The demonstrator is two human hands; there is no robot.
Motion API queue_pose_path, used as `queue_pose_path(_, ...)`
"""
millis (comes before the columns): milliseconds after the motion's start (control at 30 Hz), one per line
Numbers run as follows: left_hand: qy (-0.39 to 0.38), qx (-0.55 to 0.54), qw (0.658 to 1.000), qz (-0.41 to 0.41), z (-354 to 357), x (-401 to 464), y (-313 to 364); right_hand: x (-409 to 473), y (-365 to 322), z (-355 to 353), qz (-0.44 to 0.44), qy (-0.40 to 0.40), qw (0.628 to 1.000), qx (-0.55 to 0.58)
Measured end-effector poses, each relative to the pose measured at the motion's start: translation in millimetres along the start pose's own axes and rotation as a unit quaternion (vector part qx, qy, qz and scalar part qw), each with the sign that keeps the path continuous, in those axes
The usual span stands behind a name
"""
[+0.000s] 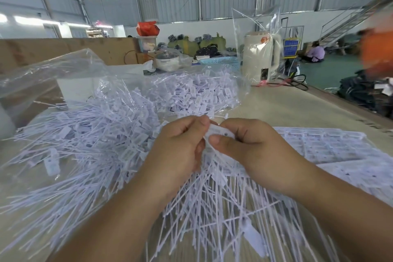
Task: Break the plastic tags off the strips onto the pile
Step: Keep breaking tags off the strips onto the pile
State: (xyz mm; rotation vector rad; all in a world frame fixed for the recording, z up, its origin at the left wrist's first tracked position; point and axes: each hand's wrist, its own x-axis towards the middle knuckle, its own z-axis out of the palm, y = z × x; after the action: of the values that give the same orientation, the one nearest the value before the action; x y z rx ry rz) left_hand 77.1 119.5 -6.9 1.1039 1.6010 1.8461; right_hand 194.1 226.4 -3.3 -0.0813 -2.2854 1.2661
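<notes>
Tags [102,134] of pale white plastic, each with a long thin tail, are heaped in a wide pile across the left of the beige table [287,108], partly under a clear plastic bag [53,74]. Flat uncut strips [331,147] are stacked at the right. One tag strip [219,132] is pinched between both hands above the pile, the left hand [180,144] curled round its left end and the right hand [244,144] gripping its right. A cream kettle [261,55] is seen behind, in a metal-walled hall.
</notes>
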Motion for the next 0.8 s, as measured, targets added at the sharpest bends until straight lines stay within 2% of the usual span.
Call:
queue_pose_path(133,0.096,-0.089,0.991,-0.025,-16.9,4.7,7.1,-0.5,1.3,-11.1,0.002,0.073,0.997,-0.029)
queue_pose_path(200,0.115,-0.117,0.986,-0.026,-28.2,8.7,11.6,-0.8,-0.5,-21.5,0.009,0.076,0.997,-0.027)
queue_pose_path(333,0.039,-0.061,0.997,-0.039,-22.1,7.7,9.1,-3.0,-2.8,-21.6,0.029,-0.004,1.000,0.008)
queue_pose_path(467,-0.027,0.033,0.999,-0.021,-11.1,0.7,7.4,-4.5,0.2,-17.6,0.027,-0.028,0.999,-0.020)
queue_pose_path(700,-0.044,0.071,0.996,-0.041,-10.9,-0.6,9.2,-6.3,3.4,-15.1,0.035,-0.043,0.998,-0.003)
queue_pose_path(800,-0.045,0.040,0.996,-0.067,-10.5,0.7,8.8,-6.2,2.3,-15.9,0.031,-0.047,0.998,0.030)
